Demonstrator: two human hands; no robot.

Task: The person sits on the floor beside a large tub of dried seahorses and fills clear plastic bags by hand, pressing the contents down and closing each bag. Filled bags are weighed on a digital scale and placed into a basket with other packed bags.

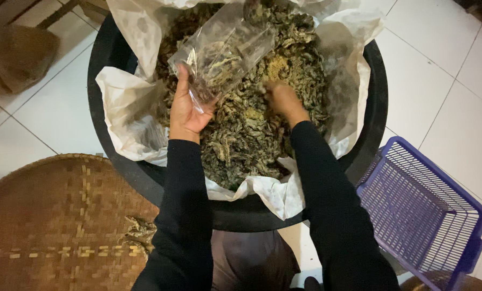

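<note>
A big black tub [370, 124] lined with white paper [128, 113] holds a heap of dried, crinkled dark-green leaf pieces [252, 134]. My left hand [187, 110] grips a clear plastic bag [222, 51] by its lower edge, holding it over the heap; the bag has some leaf pieces inside. My right hand [281, 99] is dug into the heap just right of the bag, fingers curled down among the pieces. Both arms wear black sleeves.
A round woven bamboo tray [52, 226] lies at lower left with a small clump of leaf pieces [141, 229] on its edge. A purple plastic basket [421, 215] stands at lower right. The floor is white tile. A filled plastic bag [17, 56] sits at upper left.
</note>
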